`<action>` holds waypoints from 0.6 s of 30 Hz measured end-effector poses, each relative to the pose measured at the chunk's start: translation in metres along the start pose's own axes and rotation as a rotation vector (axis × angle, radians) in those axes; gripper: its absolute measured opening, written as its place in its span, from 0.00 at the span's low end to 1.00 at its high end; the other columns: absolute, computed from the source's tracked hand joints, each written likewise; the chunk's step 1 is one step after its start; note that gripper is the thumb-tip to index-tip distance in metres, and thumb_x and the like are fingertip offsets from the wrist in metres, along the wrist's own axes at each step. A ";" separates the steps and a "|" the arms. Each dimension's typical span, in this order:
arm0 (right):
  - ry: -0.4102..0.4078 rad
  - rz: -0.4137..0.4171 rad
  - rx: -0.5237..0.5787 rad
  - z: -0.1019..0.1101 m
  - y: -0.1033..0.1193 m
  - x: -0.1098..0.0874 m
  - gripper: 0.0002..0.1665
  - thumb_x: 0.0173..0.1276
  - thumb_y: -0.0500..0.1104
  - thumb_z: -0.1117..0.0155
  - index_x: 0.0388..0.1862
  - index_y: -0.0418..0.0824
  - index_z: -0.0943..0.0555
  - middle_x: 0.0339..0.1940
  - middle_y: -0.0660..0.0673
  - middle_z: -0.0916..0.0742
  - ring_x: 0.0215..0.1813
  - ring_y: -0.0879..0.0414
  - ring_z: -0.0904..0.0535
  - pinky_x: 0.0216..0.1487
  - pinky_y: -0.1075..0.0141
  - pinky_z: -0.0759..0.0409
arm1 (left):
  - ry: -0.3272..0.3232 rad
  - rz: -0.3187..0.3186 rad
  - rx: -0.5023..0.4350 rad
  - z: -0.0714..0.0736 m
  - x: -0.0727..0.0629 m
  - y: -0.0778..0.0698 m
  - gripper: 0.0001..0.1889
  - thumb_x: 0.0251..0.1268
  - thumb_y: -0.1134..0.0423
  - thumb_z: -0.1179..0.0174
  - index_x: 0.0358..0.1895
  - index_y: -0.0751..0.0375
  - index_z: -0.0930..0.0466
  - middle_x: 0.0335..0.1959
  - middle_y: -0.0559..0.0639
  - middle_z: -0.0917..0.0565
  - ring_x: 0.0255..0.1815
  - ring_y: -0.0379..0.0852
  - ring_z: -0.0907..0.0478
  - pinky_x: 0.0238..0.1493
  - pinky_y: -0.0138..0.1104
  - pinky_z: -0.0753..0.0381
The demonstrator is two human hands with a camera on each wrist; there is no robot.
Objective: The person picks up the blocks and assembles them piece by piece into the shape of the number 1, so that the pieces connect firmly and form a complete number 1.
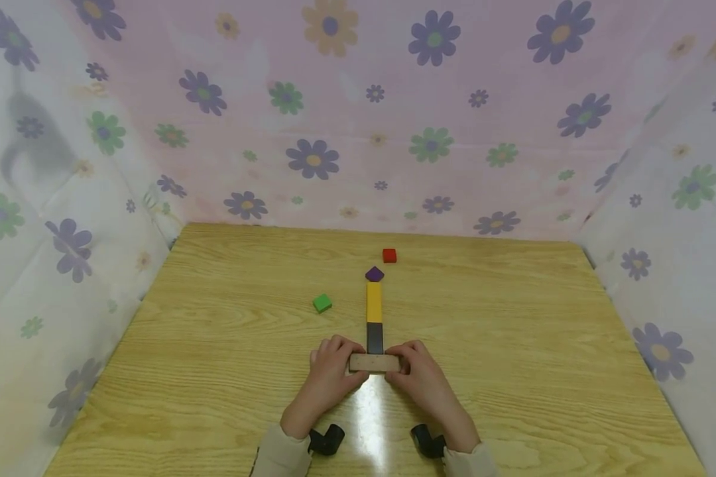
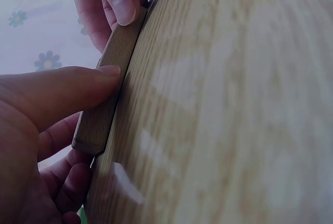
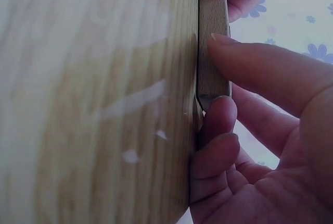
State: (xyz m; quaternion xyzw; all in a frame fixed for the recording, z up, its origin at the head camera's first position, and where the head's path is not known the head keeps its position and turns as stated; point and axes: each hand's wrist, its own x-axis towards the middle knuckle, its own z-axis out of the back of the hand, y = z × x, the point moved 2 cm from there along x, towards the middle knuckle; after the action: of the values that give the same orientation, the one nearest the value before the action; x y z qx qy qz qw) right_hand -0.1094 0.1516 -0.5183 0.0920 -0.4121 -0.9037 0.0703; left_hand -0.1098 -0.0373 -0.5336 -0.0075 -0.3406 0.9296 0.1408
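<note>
A plain wooden block (image 1: 374,362) lies crosswise on the table at the near end of a row of blocks. My left hand (image 1: 332,374) grips its left end, and my right hand (image 1: 420,379) grips its right end. In the left wrist view the left thumb presses the near side of the wooden block (image 2: 101,112); the right wrist view shows the right thumb on the same block (image 3: 214,73). Beyond it, in line, lie a black block (image 1: 374,338), a yellow block (image 1: 374,302) and a purple pointed block (image 1: 374,273).
A green block (image 1: 322,303) lies left of the row. Farther back, right of the purple tip, is a red block (image 1: 390,256). The wood-grain table (image 1: 501,318) is bounded by flowered cloth (image 1: 346,119) at the back and sides.
</note>
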 end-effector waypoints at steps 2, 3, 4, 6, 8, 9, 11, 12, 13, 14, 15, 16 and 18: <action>0.000 -0.003 0.003 0.000 0.000 0.000 0.18 0.50 0.42 0.30 0.42 0.50 0.21 0.34 0.50 0.28 0.29 0.59 0.34 0.28 0.68 0.35 | -0.006 -0.005 0.002 0.000 0.000 0.000 0.15 0.49 0.49 0.36 0.41 0.45 0.24 0.38 0.41 0.32 0.36 0.41 0.40 0.35 0.38 0.46; -0.001 -0.005 0.005 0.000 0.000 0.000 0.18 0.50 0.42 0.30 0.42 0.50 0.21 0.34 0.51 0.28 0.29 0.59 0.34 0.28 0.68 0.35 | -0.011 -0.006 0.001 0.000 0.000 0.000 0.15 0.49 0.49 0.36 0.41 0.45 0.24 0.39 0.41 0.32 0.36 0.41 0.40 0.35 0.38 0.46; -0.003 -0.003 0.004 0.000 0.000 0.000 0.18 0.50 0.41 0.30 0.42 0.50 0.21 0.34 0.51 0.28 0.29 0.59 0.34 0.28 0.68 0.35 | -0.015 -0.010 -0.001 0.000 0.000 0.000 0.15 0.49 0.49 0.36 0.41 0.45 0.24 0.39 0.41 0.32 0.36 0.41 0.39 0.35 0.38 0.46; -0.005 0.000 0.002 0.000 0.000 0.001 0.18 0.50 0.41 0.30 0.42 0.49 0.21 0.34 0.51 0.28 0.29 0.60 0.34 0.28 0.68 0.35 | -0.020 -0.012 -0.003 0.001 0.000 0.000 0.15 0.49 0.49 0.36 0.41 0.45 0.24 0.40 0.41 0.32 0.37 0.42 0.39 0.36 0.38 0.46; -0.007 0.004 -0.004 0.000 0.000 0.001 0.19 0.50 0.41 0.30 0.42 0.49 0.21 0.34 0.51 0.28 0.29 0.60 0.34 0.28 0.68 0.35 | -0.021 -0.014 -0.007 0.001 0.000 -0.001 0.15 0.49 0.49 0.36 0.41 0.45 0.24 0.40 0.42 0.32 0.37 0.42 0.39 0.36 0.38 0.47; -0.007 0.004 -0.005 0.000 0.000 0.001 0.19 0.50 0.41 0.30 0.42 0.49 0.21 0.34 0.51 0.28 0.29 0.60 0.34 0.28 0.68 0.35 | -0.022 -0.013 -0.008 0.001 0.000 -0.001 0.15 0.49 0.49 0.36 0.41 0.45 0.24 0.40 0.42 0.32 0.38 0.42 0.39 0.36 0.38 0.47; -0.006 0.004 -0.004 0.000 -0.001 0.001 0.19 0.50 0.41 0.30 0.42 0.49 0.21 0.34 0.51 0.28 0.28 0.60 0.34 0.28 0.68 0.34 | -0.020 -0.013 -0.010 0.002 0.000 -0.001 0.15 0.49 0.49 0.36 0.41 0.45 0.24 0.40 0.42 0.32 0.38 0.42 0.39 0.36 0.38 0.47; -0.006 0.002 -0.003 0.000 -0.001 0.001 0.19 0.50 0.42 0.30 0.43 0.49 0.21 0.34 0.51 0.28 0.28 0.60 0.34 0.28 0.68 0.34 | -0.020 -0.013 -0.012 0.002 0.000 -0.001 0.15 0.49 0.50 0.36 0.41 0.45 0.24 0.40 0.42 0.32 0.38 0.42 0.39 0.36 0.38 0.47; -0.005 0.000 -0.001 0.000 -0.001 0.001 0.19 0.50 0.42 0.30 0.43 0.50 0.21 0.34 0.51 0.28 0.28 0.59 0.34 0.27 0.68 0.34 | -0.019 -0.012 -0.014 0.002 0.000 -0.001 0.15 0.49 0.50 0.36 0.41 0.45 0.24 0.40 0.42 0.32 0.38 0.42 0.39 0.36 0.38 0.47; -0.004 -0.002 0.000 0.000 -0.001 0.001 0.19 0.50 0.42 0.30 0.43 0.50 0.21 0.34 0.51 0.28 0.28 0.59 0.33 0.27 0.68 0.34 | -0.018 -0.010 -0.016 0.002 0.000 -0.001 0.15 0.49 0.50 0.36 0.41 0.45 0.24 0.40 0.42 0.32 0.38 0.42 0.39 0.36 0.38 0.47; -0.003 -0.005 0.001 0.000 -0.001 0.001 0.19 0.50 0.42 0.30 0.43 0.50 0.21 0.34 0.51 0.28 0.28 0.59 0.33 0.27 0.68 0.34 | -0.018 -0.010 -0.017 0.002 0.000 -0.001 0.15 0.49 0.50 0.36 0.41 0.45 0.24 0.40 0.42 0.32 0.38 0.42 0.39 0.35 0.38 0.47; -0.004 -0.005 0.001 -0.001 -0.001 0.001 0.19 0.50 0.42 0.30 0.43 0.50 0.21 0.35 0.51 0.28 0.28 0.59 0.33 0.27 0.68 0.34 | -0.016 -0.009 -0.017 0.002 0.000 -0.001 0.15 0.49 0.50 0.36 0.41 0.45 0.24 0.40 0.42 0.32 0.38 0.42 0.39 0.36 0.38 0.47; -0.004 -0.006 -0.003 -0.001 -0.002 0.001 0.19 0.50 0.42 0.30 0.43 0.50 0.21 0.35 0.51 0.28 0.28 0.60 0.33 0.27 0.68 0.34 | -0.014 -0.007 -0.017 0.002 0.000 -0.001 0.15 0.49 0.50 0.36 0.42 0.45 0.24 0.40 0.42 0.32 0.38 0.42 0.39 0.36 0.38 0.47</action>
State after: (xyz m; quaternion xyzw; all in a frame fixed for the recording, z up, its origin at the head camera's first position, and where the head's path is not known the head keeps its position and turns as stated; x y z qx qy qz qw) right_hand -0.1101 0.1518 -0.5203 0.0914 -0.4107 -0.9047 0.0671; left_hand -0.1094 -0.0380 -0.5316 -0.0010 -0.3494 0.9262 0.1417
